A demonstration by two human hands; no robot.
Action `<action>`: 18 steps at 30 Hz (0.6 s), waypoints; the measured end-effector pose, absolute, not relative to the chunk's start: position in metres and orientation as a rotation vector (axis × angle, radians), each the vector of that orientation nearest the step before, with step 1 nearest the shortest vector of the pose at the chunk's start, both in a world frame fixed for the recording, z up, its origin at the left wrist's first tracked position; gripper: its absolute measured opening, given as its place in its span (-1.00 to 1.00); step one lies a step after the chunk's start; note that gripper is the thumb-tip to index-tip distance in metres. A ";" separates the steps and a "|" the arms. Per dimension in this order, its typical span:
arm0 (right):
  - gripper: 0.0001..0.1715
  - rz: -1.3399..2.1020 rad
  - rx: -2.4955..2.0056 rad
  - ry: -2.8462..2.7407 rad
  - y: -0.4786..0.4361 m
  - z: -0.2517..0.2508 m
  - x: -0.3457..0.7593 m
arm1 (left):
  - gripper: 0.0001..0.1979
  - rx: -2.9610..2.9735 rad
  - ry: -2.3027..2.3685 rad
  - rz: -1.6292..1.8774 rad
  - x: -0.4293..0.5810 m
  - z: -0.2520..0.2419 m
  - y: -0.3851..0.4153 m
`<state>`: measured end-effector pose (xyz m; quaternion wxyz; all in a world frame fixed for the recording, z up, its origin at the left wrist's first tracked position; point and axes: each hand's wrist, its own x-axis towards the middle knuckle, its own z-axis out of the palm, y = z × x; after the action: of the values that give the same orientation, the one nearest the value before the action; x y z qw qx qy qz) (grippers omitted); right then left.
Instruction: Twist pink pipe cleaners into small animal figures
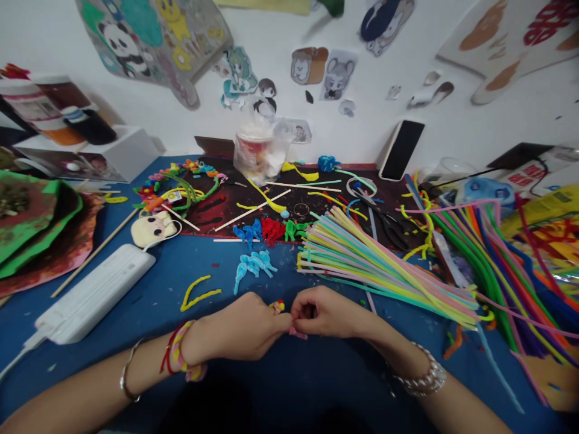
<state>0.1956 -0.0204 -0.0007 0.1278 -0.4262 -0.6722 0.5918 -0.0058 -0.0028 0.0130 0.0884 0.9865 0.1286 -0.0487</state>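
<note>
My left hand [246, 325] and my right hand [328, 313] meet low in the middle over the blue tabletop [149, 289], both with fingers pinched shut. Between them is a small pipe-cleaner piece [277, 307], yellow and red at the top, with pink showing below at the fingertips. Both hands grip it. Just beyond lie light blue pipe-cleaner shapes [254, 266] and a bent yellow pipe cleaner [198, 292].
A fan of pastel pipe cleaners [384, 265] spreads at the right, with brighter ones [493, 253] beyond. A white power strip [93, 295] lies at left. A phone [401, 149] leans on the wall. A plastic cup [257, 154], scissors [384, 220] and small blue, red and green figures [271, 230] sit further back.
</note>
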 end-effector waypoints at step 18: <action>-0.89 1.185 -1.440 -2.056 -0.034 0.001 0.185 | -0.83 2.933 0.570 -0.164 -0.005 0.010 -0.005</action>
<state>0.1850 -0.0345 0.0008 0.1820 -0.5100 -0.7284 0.4197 -0.0054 -0.0049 0.0101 0.0746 0.9774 0.1901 -0.0548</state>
